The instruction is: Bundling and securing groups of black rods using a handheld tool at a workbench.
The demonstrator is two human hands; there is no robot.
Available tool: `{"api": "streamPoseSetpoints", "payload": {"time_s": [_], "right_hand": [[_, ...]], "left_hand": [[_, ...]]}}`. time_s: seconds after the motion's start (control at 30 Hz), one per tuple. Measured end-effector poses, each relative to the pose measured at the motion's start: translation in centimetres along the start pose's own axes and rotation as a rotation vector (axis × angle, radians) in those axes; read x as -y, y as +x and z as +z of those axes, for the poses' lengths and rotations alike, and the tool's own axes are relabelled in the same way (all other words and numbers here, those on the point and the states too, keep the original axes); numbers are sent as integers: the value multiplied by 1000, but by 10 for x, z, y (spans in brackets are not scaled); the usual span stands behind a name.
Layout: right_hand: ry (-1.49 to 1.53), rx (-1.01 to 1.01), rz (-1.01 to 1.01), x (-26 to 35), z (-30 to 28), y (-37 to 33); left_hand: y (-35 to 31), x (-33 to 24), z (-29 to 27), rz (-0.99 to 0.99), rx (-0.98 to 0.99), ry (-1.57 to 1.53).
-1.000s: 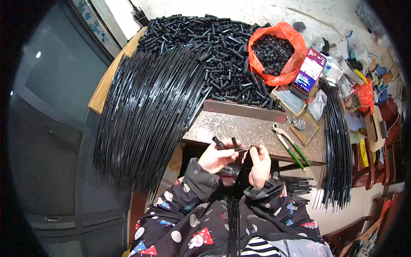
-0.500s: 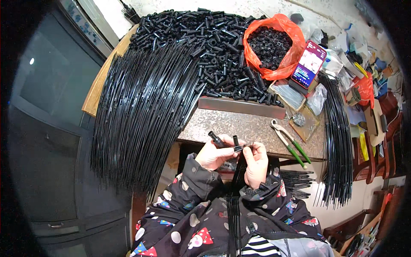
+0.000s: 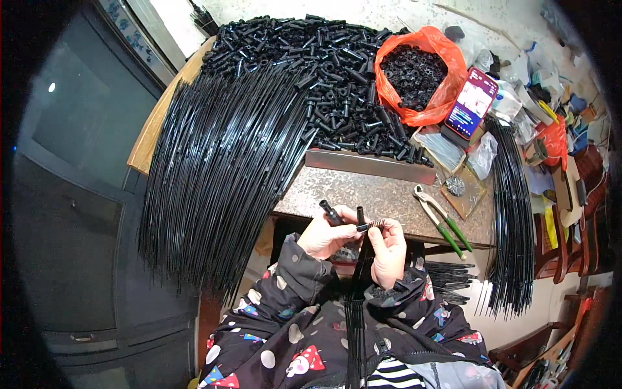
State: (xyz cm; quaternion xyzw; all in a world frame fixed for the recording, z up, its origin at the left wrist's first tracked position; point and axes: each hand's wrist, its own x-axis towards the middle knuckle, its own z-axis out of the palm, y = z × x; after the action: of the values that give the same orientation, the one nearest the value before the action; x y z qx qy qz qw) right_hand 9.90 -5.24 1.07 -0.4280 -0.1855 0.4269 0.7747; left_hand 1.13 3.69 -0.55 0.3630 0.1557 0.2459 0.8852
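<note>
Just in front of the table's near edge, my left hand [image 3: 321,237] is closed around a short black stepped tube [image 3: 330,212]. A slim black rod [image 3: 360,214] stands upright between my hands, beside the left fingertips; what holds it is hidden. My right hand [image 3: 387,251] pinches a small dark coiled piece [image 3: 374,225], with fine wire ends sticking out past the fingers. The coil's left end meets my left thumb. Long black rods [image 3: 354,324] hang down across my lap below the hands.
Long black rods [image 3: 220,175] fan over the table's left side. A heap of black tubes [image 3: 291,52] lies behind a metal bar [image 3: 369,166]. An orange bag [image 3: 457,78] holds small black rings. Green-handled pincers [image 3: 444,220], a phone [image 3: 472,104] and another rod bundle [image 3: 512,227] are rightward.
The table and its contents sit slightly lower and farther right in the picture. My hands keep nearly the same place and grip, with the coil a little lower at the right fingertips.
</note>
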Motion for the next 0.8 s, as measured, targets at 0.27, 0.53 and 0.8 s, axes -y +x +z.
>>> {"api": "streamPoseSetpoints", "payload": {"time_s": [0.27, 0.53, 0.8], "right_hand": [[-64, 42, 0, -3, -1, 1], [-43, 20, -4, -4, -3, 4], [-37, 35, 5, -4, -2, 4]], "left_hand": [[-4, 0, 8, -18, -79, -57], [-1, -2, 3, 12, -21, -32], [0, -2, 7, 51, -52, -84]]}}
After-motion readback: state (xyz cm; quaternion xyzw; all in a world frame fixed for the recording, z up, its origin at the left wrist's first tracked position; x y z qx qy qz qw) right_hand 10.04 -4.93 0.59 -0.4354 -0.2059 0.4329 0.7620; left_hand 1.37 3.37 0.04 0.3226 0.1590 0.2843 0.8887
